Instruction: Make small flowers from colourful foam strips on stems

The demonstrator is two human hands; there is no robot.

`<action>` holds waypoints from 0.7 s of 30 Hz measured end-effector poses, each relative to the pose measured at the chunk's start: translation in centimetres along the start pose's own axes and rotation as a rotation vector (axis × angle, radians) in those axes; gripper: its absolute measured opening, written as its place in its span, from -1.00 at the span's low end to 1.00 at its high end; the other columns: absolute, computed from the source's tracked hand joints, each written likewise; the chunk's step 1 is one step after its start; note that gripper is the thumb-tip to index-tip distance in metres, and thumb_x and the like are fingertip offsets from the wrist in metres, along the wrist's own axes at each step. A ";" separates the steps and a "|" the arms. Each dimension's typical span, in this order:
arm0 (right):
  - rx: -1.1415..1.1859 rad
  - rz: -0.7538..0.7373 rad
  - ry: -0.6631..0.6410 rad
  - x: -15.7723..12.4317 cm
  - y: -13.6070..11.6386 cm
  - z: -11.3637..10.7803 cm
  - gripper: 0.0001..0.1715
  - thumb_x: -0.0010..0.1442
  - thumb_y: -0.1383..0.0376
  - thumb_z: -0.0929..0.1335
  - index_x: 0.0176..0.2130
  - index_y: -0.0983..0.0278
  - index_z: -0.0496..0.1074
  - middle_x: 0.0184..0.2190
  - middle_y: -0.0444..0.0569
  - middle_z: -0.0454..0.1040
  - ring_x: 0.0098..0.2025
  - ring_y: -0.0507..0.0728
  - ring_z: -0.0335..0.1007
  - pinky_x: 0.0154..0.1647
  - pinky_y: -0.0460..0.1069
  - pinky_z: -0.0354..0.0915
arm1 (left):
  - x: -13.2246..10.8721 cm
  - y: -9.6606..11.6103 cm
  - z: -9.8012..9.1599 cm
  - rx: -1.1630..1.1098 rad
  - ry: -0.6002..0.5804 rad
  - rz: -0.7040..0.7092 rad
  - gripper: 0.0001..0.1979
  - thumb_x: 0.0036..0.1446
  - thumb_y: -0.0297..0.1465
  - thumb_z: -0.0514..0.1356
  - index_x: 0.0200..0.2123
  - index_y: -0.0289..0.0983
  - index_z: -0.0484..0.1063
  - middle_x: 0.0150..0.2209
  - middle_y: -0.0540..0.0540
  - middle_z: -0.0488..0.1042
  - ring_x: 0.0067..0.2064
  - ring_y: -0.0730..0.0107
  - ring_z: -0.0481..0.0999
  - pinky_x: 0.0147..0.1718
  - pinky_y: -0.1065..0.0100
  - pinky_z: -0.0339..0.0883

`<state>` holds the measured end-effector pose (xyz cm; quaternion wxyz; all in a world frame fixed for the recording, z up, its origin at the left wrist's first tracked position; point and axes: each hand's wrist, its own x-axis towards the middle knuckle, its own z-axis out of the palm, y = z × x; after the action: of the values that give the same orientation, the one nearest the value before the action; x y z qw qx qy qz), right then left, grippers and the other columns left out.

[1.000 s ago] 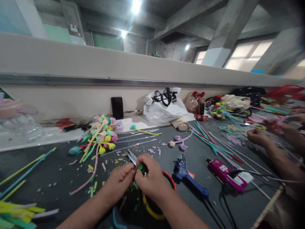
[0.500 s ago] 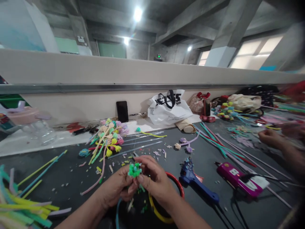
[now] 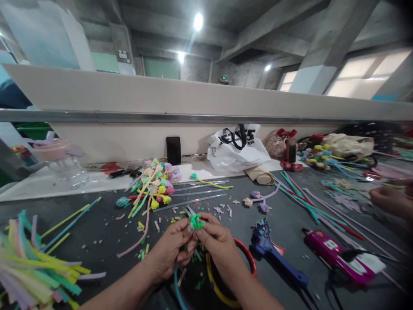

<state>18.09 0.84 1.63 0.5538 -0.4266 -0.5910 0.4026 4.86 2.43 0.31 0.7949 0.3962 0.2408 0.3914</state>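
A small green fuzzy chenille-stem flower (image 3: 196, 221) is pinched between the fingertips of both hands above the near middle of the table. My left hand (image 3: 176, 245) grips it from the left with fingers curled. From the other side, the thumb and fingers of my right hand (image 3: 214, 237) close on it. Below my hands are scissors with a red and yellow handle (image 3: 252, 258); their metal tips show just beyond the flower, and the middle is hidden. Green clippings (image 3: 200, 280) lie beneath my wrists. The flower's underside is covered by my fingers.
A blue glue gun (image 3: 277, 254) and a magenta power strip (image 3: 342, 258) with cables lie right. Chenille stems (image 3: 41, 267) are heaped at left; finished flowers (image 3: 158, 181) lie behind. A white bag (image 3: 237, 150) stands by the partition. A co-worker's hand (image 3: 390, 200) is far right.
The view has shifted left, so things appear further right. My hands have lifted the green flower slightly and turned it; both still hold it.
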 end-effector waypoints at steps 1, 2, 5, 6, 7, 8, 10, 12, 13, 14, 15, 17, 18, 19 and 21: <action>0.008 0.010 -0.007 0.0 -0.2 0.0 -0.79 0.03 0.16 0.38 -0.50 0.19 0.57 -0.23 0.01 0.43 -0.15 0.14 0.35 -0.09 0.03 0.26 | 0.0 0.0 0.2 0.009 0.017 0.001 -0.72 0.04 -0.19 0.17 -0.49 -0.28 0.25 -0.69 0.15 0.21 -0.78 0.73 -0.06 -0.81 0.59 -0.11; 0.016 0.017 -0.017 0.0 -0.3 -0.1 -0.78 0.03 0.14 0.38 -0.50 0.19 0.57 -0.23 0.02 0.43 -0.14 0.14 0.35 -0.08 0.04 0.26 | -0.1 0.0 0.3 0.023 0.034 0.007 -0.70 0.04 -0.18 0.17 -0.50 -0.28 0.24 -0.69 0.14 0.22 -0.78 0.73 -0.05 -0.81 0.59 -0.10; 0.039 0.029 -0.048 -0.1 -0.4 -0.1 -0.75 0.03 0.11 0.38 -0.47 0.20 0.57 -0.22 0.02 0.42 -0.11 0.16 0.34 -0.04 0.07 0.23 | -0.2 -0.2 0.7 0.069 0.091 0.038 -0.68 0.02 -0.15 0.17 -0.51 -0.28 0.23 -0.70 0.14 0.23 -0.78 0.73 -0.03 -0.81 0.60 -0.10; 0.046 0.035 -0.054 -0.1 -0.4 0.0 -0.74 0.03 0.09 0.38 -0.48 0.21 0.56 -0.21 0.02 0.42 -0.11 0.16 0.33 -0.04 0.08 0.23 | -0.2 -0.3 0.8 0.078 0.110 0.043 -0.68 0.03 -0.14 0.17 -0.50 -0.28 0.23 -0.69 0.14 0.23 -0.78 0.73 -0.02 -0.81 0.60 -0.11; 0.052 0.043 -0.055 -0.1 -0.3 0.0 -0.72 0.02 0.08 0.38 -0.49 0.21 0.56 -0.20 0.03 0.42 -0.10 0.17 0.32 -0.05 0.09 0.24 | -0.1 -0.4 0.8 0.084 0.126 0.044 -0.68 0.03 -0.14 0.16 -0.49 -0.29 0.23 -0.69 0.14 0.24 -0.78 0.74 -0.01 -0.80 0.61 -0.12; 0.057 0.051 -0.050 -0.2 -0.3 0.0 -0.70 0.02 0.07 0.38 -0.50 0.22 0.56 -0.19 0.03 0.41 -0.10 0.18 0.32 -0.07 0.09 0.25 | -0.1 -0.5 0.9 0.090 0.139 0.042 -0.68 0.03 -0.14 0.16 -0.48 -0.29 0.24 -0.69 0.14 0.24 -0.78 0.74 -0.01 -0.80 0.61 -0.12; 0.059 0.062 -0.034 -0.2 -0.2 0.2 -0.69 0.03 0.07 0.37 -0.50 0.23 0.56 -0.18 0.04 0.40 -0.10 0.18 0.31 -0.10 0.07 0.27 | 0.0 -0.7 0.9 0.104 0.156 0.042 -0.67 0.02 -0.13 0.16 -0.47 -0.29 0.24 -0.69 0.14 0.24 -0.78 0.74 0.00 -0.80 0.62 -0.12; 0.050 0.061 -0.015 -0.3 -0.1 0.3 -0.69 0.04 0.09 0.37 -0.52 0.24 0.55 -0.19 0.03 0.39 -0.12 0.16 0.31 -0.11 0.05 0.27 | 0.1 -0.8 0.9 0.119 0.160 0.041 -0.65 0.00 -0.11 0.18 -0.48 -0.29 0.22 -0.70 0.14 0.24 -0.78 0.74 0.00 -0.81 0.62 -0.11; 0.047 0.057 -0.010 -0.4 -0.1 0.4 -0.70 0.05 0.10 0.37 -0.53 0.25 0.55 -0.20 0.03 0.39 -0.14 0.15 0.32 -0.12 0.04 0.27 | 0.2 -0.9 0.8 0.125 0.155 0.043 -0.64 -0.01 -0.10 0.18 -0.48 -0.29 0.22 -0.70 0.14 0.24 -0.78 0.74 0.01 -0.82 0.62 -0.11; 0.049 0.051 -0.004 -0.4 -0.1 0.5 -0.70 0.05 0.12 0.37 -0.53 0.25 0.55 -0.21 0.02 0.39 -0.18 0.13 0.33 -0.15 0.02 0.28 | 0.2 -0.9 0.7 0.130 0.144 0.043 -0.63 -0.02 -0.09 0.19 -0.48 -0.28 0.21 -0.69 0.14 0.24 -0.79 0.74 0.01 -0.82 0.62 -0.10; 0.052 0.044 0.001 -0.5 -0.1 0.6 -0.71 0.06 0.12 0.37 -0.52 0.24 0.55 -0.23 0.01 0.39 -0.23 0.11 0.35 -0.21 0.00 0.30 | 0.2 -1.0 0.6 0.133 0.128 0.036 -0.63 -0.03 -0.09 0.19 -0.47 -0.28 0.22 -0.69 0.14 0.25 -0.79 0.74 0.01 -0.82 0.62 -0.10; 0.040 0.007 0.020 -0.5 -0.2 0.7 -0.74 0.08 0.14 0.36 -0.48 0.23 0.55 -0.28 -0.01 0.39 -0.31 0.08 0.35 -0.31 -0.04 0.32 | 0.2 -1.2 0.4 0.136 0.094 0.014 -0.64 -0.02 -0.09 0.18 -0.43 -0.28 0.24 -0.68 0.14 0.26 -0.80 0.73 0.01 -0.84 0.61 -0.13; 0.022 -0.023 0.031 -0.5 -0.3 0.7 -0.75 0.09 0.16 0.35 -0.45 0.22 0.55 -0.30 -0.02 0.39 -0.33 0.08 0.35 -0.34 -0.05 0.32 | 0.2 -1.2 0.2 0.137 0.069 0.000 -0.65 -0.01 -0.09 0.17 -0.41 -0.27 0.25 -0.68 0.14 0.25 -0.80 0.71 0.01 -0.84 0.60 -0.14; -0.005 -0.061 0.040 -0.5 -0.3 0.6 -0.76 0.11 0.17 0.34 -0.44 0.21 0.55 -0.32 -0.02 0.40 -0.34 0.07 0.36 -0.36 -0.06 0.32 | 0.3 -1.2 0.0 0.138 0.044 -0.015 -0.65 -0.01 -0.09 0.16 -0.39 -0.27 0.26 -0.68 0.13 0.25 -0.79 0.69 0.03 -0.84 0.59 -0.13; -0.089 -0.154 0.050 -0.4 -0.4 0.2 -0.78 0.14 0.23 0.31 -0.43 0.20 0.54 -0.34 -0.04 0.41 -0.33 0.07 0.36 -0.34 -0.07 0.32 | 0.3 -0.8 -0.4 0.155 0.000 -0.017 -0.67 -0.02 -0.13 0.20 -0.38 -0.27 0.28 -0.65 0.11 0.26 -0.74 0.64 0.13 -0.79 0.57 -0.02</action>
<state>17.83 0.31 1.90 0.5781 -0.4141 -0.6254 0.3212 5.13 2.56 -0.63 0.7651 0.4547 0.2735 0.3648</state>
